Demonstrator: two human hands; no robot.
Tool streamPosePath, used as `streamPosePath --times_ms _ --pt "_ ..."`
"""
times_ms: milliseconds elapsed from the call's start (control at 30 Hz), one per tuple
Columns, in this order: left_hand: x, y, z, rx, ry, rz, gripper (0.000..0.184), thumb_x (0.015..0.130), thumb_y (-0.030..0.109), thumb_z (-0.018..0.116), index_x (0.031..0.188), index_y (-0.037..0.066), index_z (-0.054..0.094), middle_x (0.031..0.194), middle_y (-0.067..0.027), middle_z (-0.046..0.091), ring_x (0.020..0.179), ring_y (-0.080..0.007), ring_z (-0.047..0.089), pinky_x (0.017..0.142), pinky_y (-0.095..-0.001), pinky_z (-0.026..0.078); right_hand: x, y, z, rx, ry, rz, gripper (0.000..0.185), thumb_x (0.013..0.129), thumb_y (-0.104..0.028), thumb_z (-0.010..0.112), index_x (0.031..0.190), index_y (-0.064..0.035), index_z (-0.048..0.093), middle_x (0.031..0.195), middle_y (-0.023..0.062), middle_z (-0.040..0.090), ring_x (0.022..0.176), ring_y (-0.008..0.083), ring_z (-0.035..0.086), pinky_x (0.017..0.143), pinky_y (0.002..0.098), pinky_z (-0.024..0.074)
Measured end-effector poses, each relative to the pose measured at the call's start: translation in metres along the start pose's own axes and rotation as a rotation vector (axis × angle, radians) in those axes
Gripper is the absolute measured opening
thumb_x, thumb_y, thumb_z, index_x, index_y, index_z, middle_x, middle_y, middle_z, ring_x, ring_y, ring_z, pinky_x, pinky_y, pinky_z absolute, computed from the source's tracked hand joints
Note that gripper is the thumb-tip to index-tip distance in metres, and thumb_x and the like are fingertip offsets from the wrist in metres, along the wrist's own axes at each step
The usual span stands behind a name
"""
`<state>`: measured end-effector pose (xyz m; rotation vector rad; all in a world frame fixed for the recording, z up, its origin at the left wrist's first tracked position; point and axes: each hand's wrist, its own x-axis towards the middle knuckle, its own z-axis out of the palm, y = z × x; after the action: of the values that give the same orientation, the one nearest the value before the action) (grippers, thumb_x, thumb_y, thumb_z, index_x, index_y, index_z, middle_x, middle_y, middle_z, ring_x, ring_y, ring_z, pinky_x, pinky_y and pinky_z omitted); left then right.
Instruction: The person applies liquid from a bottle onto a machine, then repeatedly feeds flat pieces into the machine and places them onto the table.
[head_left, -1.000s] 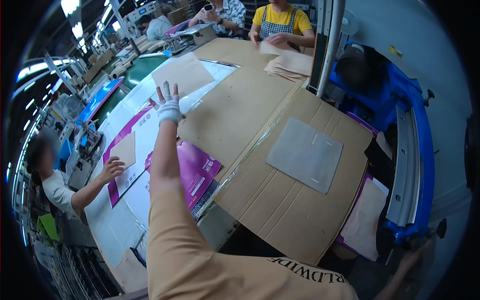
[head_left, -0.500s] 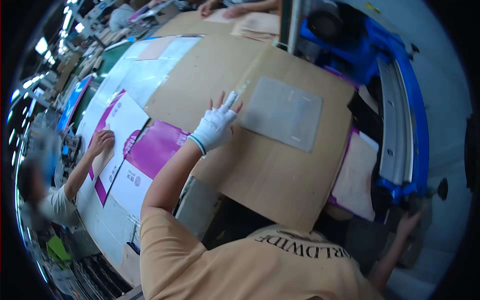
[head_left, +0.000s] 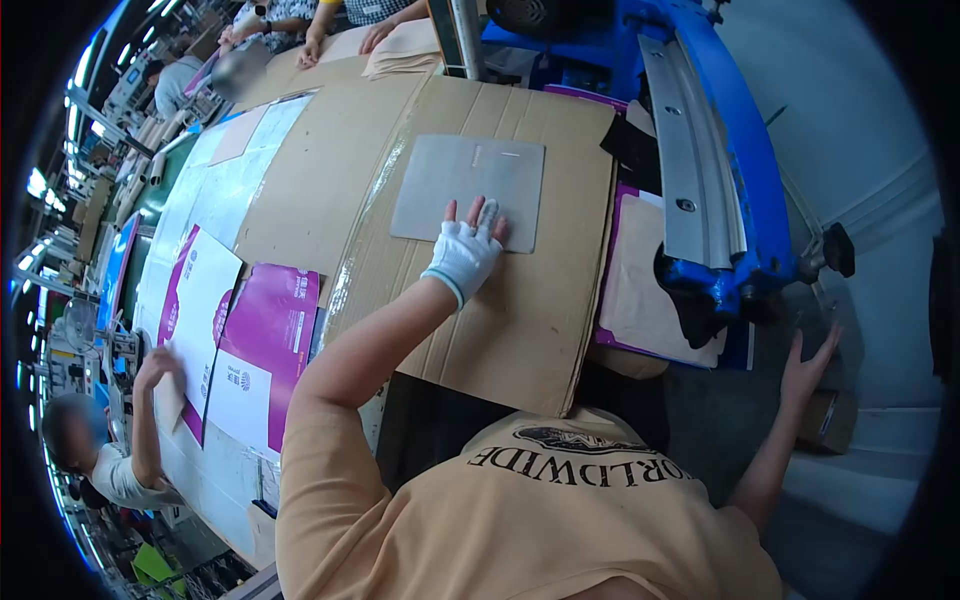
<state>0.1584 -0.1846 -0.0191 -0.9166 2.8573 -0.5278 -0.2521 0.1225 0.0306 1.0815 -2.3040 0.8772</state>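
My left hand (head_left: 468, 250) wears a white glove with bare fingertips showing and a wrapped finger. Its spread fingers reach over the lower edge of a translucent grey sheet (head_left: 450, 175); whether they press on it I cannot tell. The sheet lies flat on brown cardboard (head_left: 500, 330) covering the table. Out to the right, my bare right hand (head_left: 808, 368) is held open, fingers apart, holding nothing. It is below the black knob (head_left: 838, 250) of a blue machine (head_left: 745, 130).
Beige sheets (head_left: 655, 280) lie on purple-edged board beside the machine. Purple and white printed boards (head_left: 262, 335) lie at the left, near a co-worker's hand (head_left: 155, 368). Across the table, other people's hands are beside a beige stack (head_left: 405, 48). A metal post (head_left: 465, 35) stands at the back.
The view has shifted, with the machine now nearer. My left hand has come from beside the translucent sheet to over its lower edge. My right hand remains out to the side, its fingers now clearly spread.
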Motion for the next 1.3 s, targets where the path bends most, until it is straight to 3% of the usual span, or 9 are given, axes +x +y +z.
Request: streamPosePath --times_ms 367,533,600,733,800,933,1100,1200,1300 --pt "0.014 -0.011 0.005 -0.082 0.068 -0.168 0.051 0.082 0.014 0.041 0.13 0.01 0.024 0.129 -0.012 0.034 0.119 -0.0341 0.032 0.097 -0.0526 0.018 0.02 0.001 -0.004 0.175 0.072 -0.005 0.058 0.08 -0.016 0.056 0.128 -0.0048 0.025 0.134 0.0199 0.018 0.124 0.032 0.021 0.099 0.0412 0.0242" --pt "-0.019 -0.047 -0.06 -0.28 0.434 -0.461 0.019 0.08 0.01 0.047 0.09 0.009 0.063 0.11 -0.004 0.055 0.121 -0.0338 0.029 0.098 -0.0543 0.012 0.056 -0.034 -0.021 0.434 0.141 -0.085 0.052 0.082 -0.008 0.051 0.126 -0.0005 0.025 0.133 0.0189 0.022 0.122 0.0289 0.027 0.097 0.0395 0.0281" --pt "-0.045 -0.059 -0.09 -0.51 0.796 -0.479 0.009 0.072 0.007 0.054 0.069 0.011 0.062 0.107 -0.0106 0.056 0.121 -0.0336 0.029 0.097 -0.0557 0.015 0.08 -0.066 -0.038 0.56 0.181 -0.163 0.048 0.084 -0.005 0.048 0.125 0.0022 0.026 0.132 0.0189 0.024 0.12 0.0277 0.031 0.095 0.0379 0.0313" --pt "-0.079 -0.064 -0.153 -1.233 1.287 -0.116 0.016 0.073 -0.003 0.05 0.059 0.001 0.055 0.118 -0.0217 0.044 0.126 -0.0303 0.019 0.098 -0.0518 0.022 0.131 -0.137 -0.072 0.808 0.07 -0.467 0.038 0.087 -0.011 0.043 0.12 0.0067 0.033 0.115 0.02 0.046 0.106 0.025 0.048 0.089 0.033 0.0393" --pt "-0.082 -0.063 -0.179 -1.381 1.374 0.017 0.006 0.074 0.001 0.05 0.069 0.002 0.05 0.121 -0.0198 0.041 0.125 -0.0293 0.02 0.098 -0.0498 0.023 0.149 -0.173 -0.076 0.764 -0.071 -0.613 0.036 0.09 -0.018 0.033 0.118 0.0046 0.039 0.115 0.0181 0.046 0.107 0.0246 0.047 0.091 0.0337 0.0375" --pt "-0.058 -0.056 -0.225 -1.558 1.414 0.111 0.016 0.076 0.009 0.052 0.088 0.004 0.042 0.125 -0.0159 0.035 0.124 -0.0274 0.022 0.098 -0.0459 0.025 0.183 -0.248 -0.054 0.844 -0.184 -0.831 0.05 0.086 -0.034 0.043 0.118 0.0046 0.038 0.108 0.0178 0.052 0.101 0.0232 0.051 0.088 0.0361 0.0397" --pt "-0.006 -0.044 -0.266 -1.737 1.375 0.103 0.043 0.077 0.02 0.053 0.112 0.007 0.031 0.13 -0.0111 0.027 0.122 -0.0251 0.025 0.097 -0.0411 0.028 0.194 -0.243 -0.063 1.102 -1.178 -0.368 0.056 0.082 -0.038 0.049 0.121 0.0008 0.036 0.093 0.01 0.057 0.095 0.015 0.054 0.078 0.0331 0.0467" --pt "0.038 -0.037 -0.287 -1.849 1.273 0.054 0.058 0.079 0.026 0.054 0.126 0.009 0.025 0.134 -0.0083 0.023 0.121 -0.0236 0.026 0.097 -0.0382 0.029 0.192 -0.211 -0.057 1.23 -1.131 -0.186 0.042 0.081 -0.032 0.051 0.109 -0.0006 0.046 0.086 0.0036 0.057 0.084 0.0073 0.054 0.065 0.0252 0.0479" --pt "0.083 -0.069 -0.248 -2.008 0.898 -0.016 0.07 0.08 0.024 0.054 0.133 0.008 0.011 0.133 -0.0066 0.021 0.119 -0.0207 0.029 0.093 -0.0323 0.033 0.183 -0.172 -0.049 1.523 -0.737 0.094 0.028 0.082 -0.026 0.051 0.097 -0.0022 0.054 0.082 0.0029 0.058 0.07 0.0064 0.056 0.052 0.0159 0.0458"
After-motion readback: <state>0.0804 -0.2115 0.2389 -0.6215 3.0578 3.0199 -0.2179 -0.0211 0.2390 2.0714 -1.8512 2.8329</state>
